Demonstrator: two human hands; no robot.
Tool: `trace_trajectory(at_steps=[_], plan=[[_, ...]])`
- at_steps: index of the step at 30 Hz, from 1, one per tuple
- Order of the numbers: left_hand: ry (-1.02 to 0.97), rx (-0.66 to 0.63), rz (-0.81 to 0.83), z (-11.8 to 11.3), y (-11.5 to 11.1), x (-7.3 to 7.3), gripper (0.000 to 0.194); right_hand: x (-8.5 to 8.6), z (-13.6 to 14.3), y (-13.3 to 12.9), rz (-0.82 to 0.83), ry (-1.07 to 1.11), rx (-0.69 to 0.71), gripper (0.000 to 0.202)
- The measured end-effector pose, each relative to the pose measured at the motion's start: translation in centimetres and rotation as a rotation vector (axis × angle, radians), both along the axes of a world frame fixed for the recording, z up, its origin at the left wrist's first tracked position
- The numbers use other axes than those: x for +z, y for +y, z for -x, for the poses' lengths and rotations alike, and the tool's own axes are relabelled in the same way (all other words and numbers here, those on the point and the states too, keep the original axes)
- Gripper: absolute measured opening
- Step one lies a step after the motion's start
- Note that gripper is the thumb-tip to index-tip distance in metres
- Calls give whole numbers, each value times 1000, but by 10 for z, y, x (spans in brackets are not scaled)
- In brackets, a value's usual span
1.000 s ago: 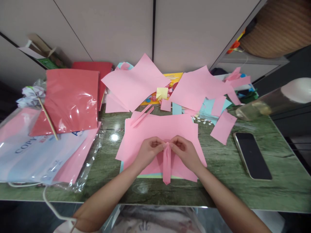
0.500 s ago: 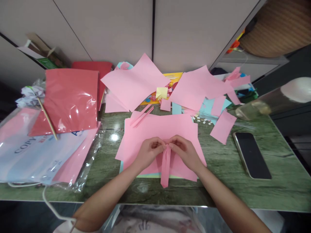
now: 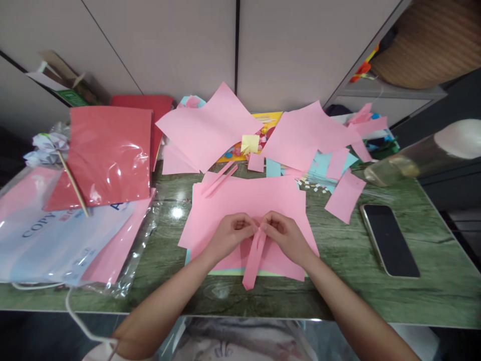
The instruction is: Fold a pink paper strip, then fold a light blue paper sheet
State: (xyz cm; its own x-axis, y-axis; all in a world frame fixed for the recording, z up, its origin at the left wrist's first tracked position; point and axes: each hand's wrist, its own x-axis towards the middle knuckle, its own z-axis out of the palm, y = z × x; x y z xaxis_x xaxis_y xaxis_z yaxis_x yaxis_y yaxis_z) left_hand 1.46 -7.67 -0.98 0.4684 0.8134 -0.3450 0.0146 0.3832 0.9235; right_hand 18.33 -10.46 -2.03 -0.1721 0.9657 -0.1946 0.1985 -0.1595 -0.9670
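Centrally, the person's left hand [image 3: 230, 234] and right hand [image 3: 288, 235] meet almost tip to tip, each with thumb and forefinger pinched on the upper end of a folded pink strip [image 3: 253, 260]. The strip lies between the two hands and runs from their fingertips back toward the person's body, slanting a little to the left hand's side, with its lower end reaching past the near edge of the stack of pink sheets [image 3: 248, 198] beneath the hands. Ahead of the left hand, slender pink strips [image 3: 221, 181] rest on the far left corner of that stack. Straight beyond both hands is a small yellow square [image 3: 250, 144], with a large pink sheet [image 3: 210, 128] to its left. Out to the right of the right hand, a phone [image 3: 393, 241] lies on the green table [image 3: 432, 301], and a pink rectangle [image 3: 345, 196] lies farther forward. Well to the left of the left hand, a wooden stick [image 3: 73, 184] crosses a red packet [image 3: 112, 150].
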Motion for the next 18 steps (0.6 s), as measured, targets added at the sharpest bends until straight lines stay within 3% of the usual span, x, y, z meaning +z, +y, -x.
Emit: trace_trajectory(at_steps=[11,18], plan=[[32,-88,1,3,3,-1,14,5,-1,0,19,30,46,18],[41,-3,-63,0,-2,-4,15,4,1,1,-5,9,-42,19]])
